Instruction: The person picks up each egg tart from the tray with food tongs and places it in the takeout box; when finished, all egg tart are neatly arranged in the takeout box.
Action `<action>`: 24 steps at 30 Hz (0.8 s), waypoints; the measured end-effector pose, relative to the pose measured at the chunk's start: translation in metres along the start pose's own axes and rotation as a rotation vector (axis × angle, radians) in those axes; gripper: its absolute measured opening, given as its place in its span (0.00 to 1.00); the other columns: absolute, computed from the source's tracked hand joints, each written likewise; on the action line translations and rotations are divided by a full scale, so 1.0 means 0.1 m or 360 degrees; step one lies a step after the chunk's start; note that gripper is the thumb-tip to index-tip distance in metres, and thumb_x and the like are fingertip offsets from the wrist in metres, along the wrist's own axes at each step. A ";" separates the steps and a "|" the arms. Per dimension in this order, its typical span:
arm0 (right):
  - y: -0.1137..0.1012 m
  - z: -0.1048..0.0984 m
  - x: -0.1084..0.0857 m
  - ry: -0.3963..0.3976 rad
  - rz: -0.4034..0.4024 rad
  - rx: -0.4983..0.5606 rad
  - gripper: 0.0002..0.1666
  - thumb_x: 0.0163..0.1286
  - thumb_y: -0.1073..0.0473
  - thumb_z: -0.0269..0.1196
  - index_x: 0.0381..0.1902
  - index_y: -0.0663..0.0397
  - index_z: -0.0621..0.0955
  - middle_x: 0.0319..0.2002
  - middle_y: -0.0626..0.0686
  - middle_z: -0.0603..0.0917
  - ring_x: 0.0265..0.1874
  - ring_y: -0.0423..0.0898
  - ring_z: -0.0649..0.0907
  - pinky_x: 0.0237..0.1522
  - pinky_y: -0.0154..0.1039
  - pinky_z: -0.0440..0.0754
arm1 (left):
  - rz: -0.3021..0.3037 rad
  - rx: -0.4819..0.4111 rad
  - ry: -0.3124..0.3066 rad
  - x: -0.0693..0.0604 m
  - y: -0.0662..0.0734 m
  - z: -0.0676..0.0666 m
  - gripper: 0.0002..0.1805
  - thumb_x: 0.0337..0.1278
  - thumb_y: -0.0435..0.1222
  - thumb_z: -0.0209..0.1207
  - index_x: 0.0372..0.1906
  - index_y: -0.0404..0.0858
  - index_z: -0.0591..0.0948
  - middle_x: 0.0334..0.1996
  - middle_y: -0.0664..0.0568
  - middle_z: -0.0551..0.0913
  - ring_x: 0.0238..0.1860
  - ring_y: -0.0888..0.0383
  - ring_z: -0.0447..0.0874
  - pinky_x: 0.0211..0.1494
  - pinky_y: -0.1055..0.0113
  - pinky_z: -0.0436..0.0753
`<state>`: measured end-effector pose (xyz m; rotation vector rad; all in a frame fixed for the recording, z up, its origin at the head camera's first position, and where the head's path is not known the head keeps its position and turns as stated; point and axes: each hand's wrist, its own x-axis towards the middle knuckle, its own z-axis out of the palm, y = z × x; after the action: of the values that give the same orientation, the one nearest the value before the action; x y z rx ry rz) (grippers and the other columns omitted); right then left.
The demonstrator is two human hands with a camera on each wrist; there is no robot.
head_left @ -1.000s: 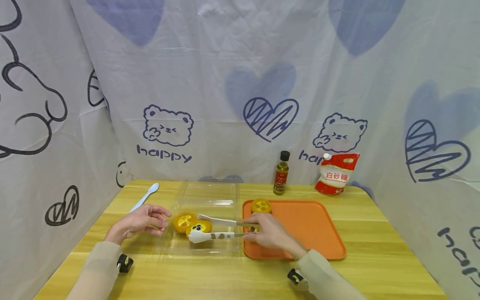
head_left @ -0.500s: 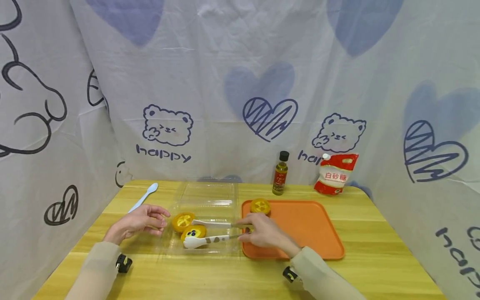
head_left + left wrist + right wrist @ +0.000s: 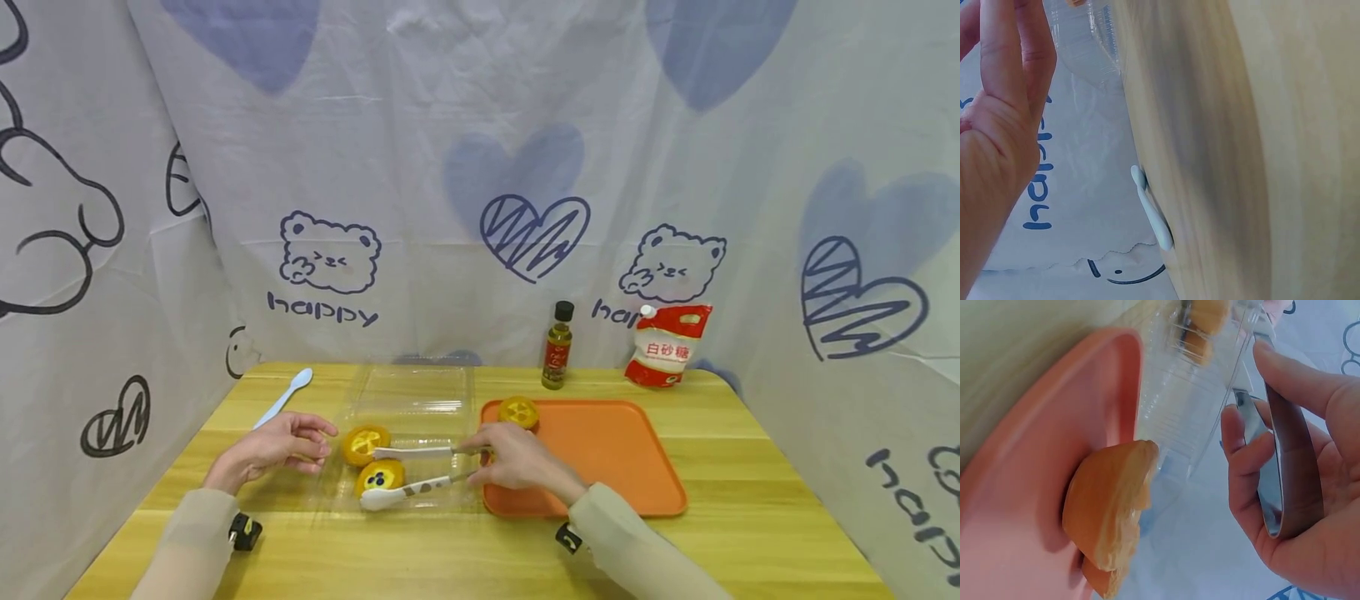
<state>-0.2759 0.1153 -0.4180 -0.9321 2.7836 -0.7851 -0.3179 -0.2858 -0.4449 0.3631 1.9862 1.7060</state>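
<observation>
My right hand (image 3: 517, 460) holds metal-and-white tongs (image 3: 412, 453), fingers curled round the handle (image 3: 1297, 462). The tongs' tips are apart over a clear plastic box (image 3: 442, 498). Two tarts lie in the box's left part: a plain yellow one (image 3: 363, 446) behind and one with dark berries (image 3: 381, 479) in front, between the tong arms. Left of the box hovers my left hand (image 3: 273, 450), fingers loosely bent, holding nothing; the left wrist view shows it (image 3: 1004, 106) too.
An orange tray (image 3: 607, 458) right of the box holds a tart (image 3: 519, 412) at its back left; the right wrist view shows two tarts (image 3: 1110, 500) there. A bottle (image 3: 557, 346) and a red-white bag (image 3: 667, 346) stand behind it. A pale blue spoon (image 3: 287, 395) lies at the back left.
My right hand has moved slightly left with the tongs. Their arms have spread apart, and the berry tart now sits lower, nearer the front. My left hand has barely moved.
</observation>
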 end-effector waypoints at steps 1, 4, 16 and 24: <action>0.00 -0.01 0.00 -0.0016 -0.0002 0.0041 0.28 0.58 0.55 0.73 0.57 0.47 0.83 0.47 0.52 0.85 0.29 0.33 0.77 0.30 0.28 0.78 | 0.0002 0.0000 0.0000 0.00 -0.01 0.00 0.25 0.60 0.27 0.61 0.58 0.19 0.68 0.35 0.48 0.82 0.35 0.55 0.86 0.42 0.61 0.90; 0.02 -0.04 0.00 -0.0060 -0.0001 0.0164 0.30 0.57 0.55 0.74 0.58 0.51 0.82 0.47 0.53 0.86 0.29 0.36 0.79 0.31 0.29 0.79 | 0.0006 0.0000 -0.0005 0.00 -0.02 0.00 0.24 0.60 0.27 0.61 0.58 0.19 0.68 0.35 0.49 0.82 0.35 0.56 0.86 0.42 0.60 0.90; 0.14 -0.19 -0.01 -0.0111 0.0008 0.0184 0.26 0.59 0.55 0.73 0.56 0.46 0.83 0.40 0.49 0.87 0.26 0.39 0.75 0.29 0.31 0.75 | 0.0019 -0.0002 -0.0018 0.00 -0.02 -0.01 0.25 0.61 0.27 0.61 0.59 0.18 0.67 0.35 0.49 0.82 0.34 0.56 0.86 0.42 0.60 0.90; 0.17 -0.21 -0.02 -0.0132 0.0017 0.0139 0.24 0.61 0.58 0.71 0.57 0.46 0.83 0.50 0.52 0.87 0.26 0.39 0.73 0.28 0.31 0.73 | 0.0026 0.0004 -0.0018 0.00 -0.02 0.00 0.25 0.61 0.27 0.60 0.59 0.19 0.67 0.35 0.49 0.82 0.34 0.55 0.86 0.42 0.61 0.90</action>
<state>-0.2889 0.1368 -0.4081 -0.9125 2.6588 -0.8390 -0.3179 -0.2865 -0.4466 0.3900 1.9828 1.7074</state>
